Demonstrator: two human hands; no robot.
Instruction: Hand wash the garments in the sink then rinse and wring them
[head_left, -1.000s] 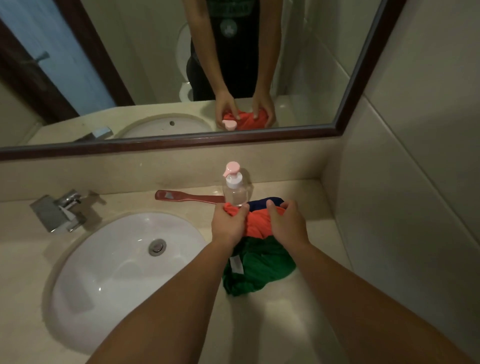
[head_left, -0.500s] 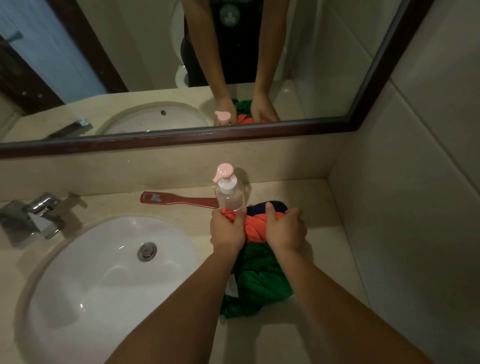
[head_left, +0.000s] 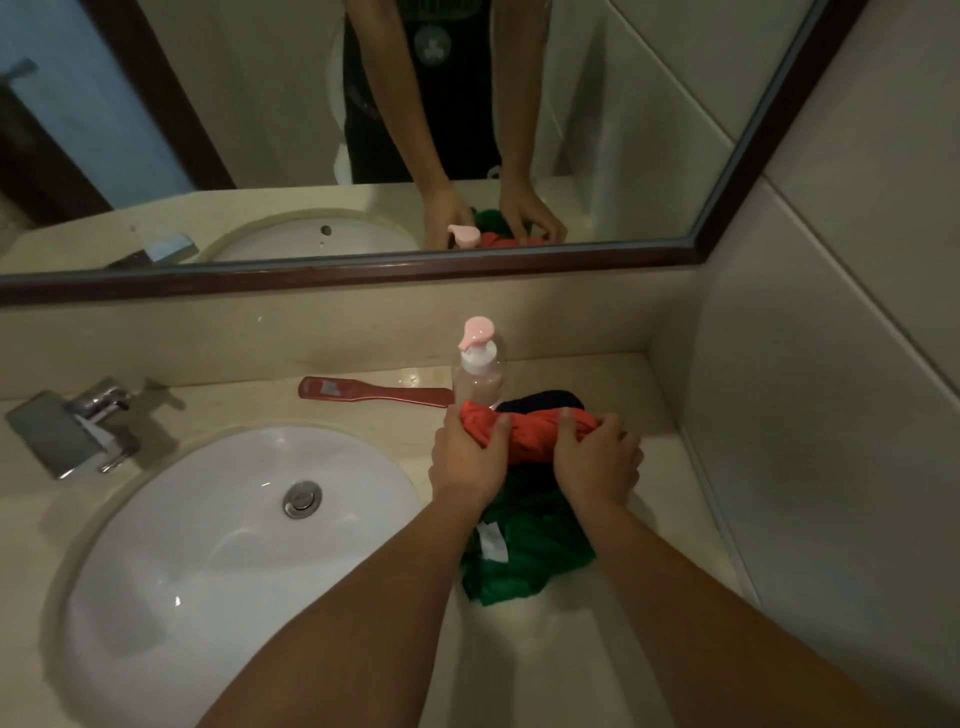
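Both hands gripped the orange garment (head_left: 524, 439), bunched into a roll atop the pile on the counter (head_left: 597, 649), just R of the sink (head_left: 208, 545). L hand (head_left: 470, 457): fingers curled round the roll's L end, thumb over the top. R hand (head_left: 597, 457): fingers wrapped over the R end, thumb on its near face. A two-ended hold like that prob. served to lift the roll w/o dragging the others along.

The green garment (head_left: 524, 561) lay under it, nearer the person, white label showing. The dark blue garment (head_left: 545, 401) sat behind, toward the wall.

The sink looked dry and the tap (head_left: 72, 426) wasn't running, so washing apparently hadn't begun. Whether the drain (head_left: 302, 499) was plugged couldn't be told.

The pump bottle (head_left: 478, 379) stood right behind the roll's L end, w/in easy reach, likely soap. A red paddle-shaped tool (head_left: 374, 392) lay along the counter's back, btw tap and bottle.
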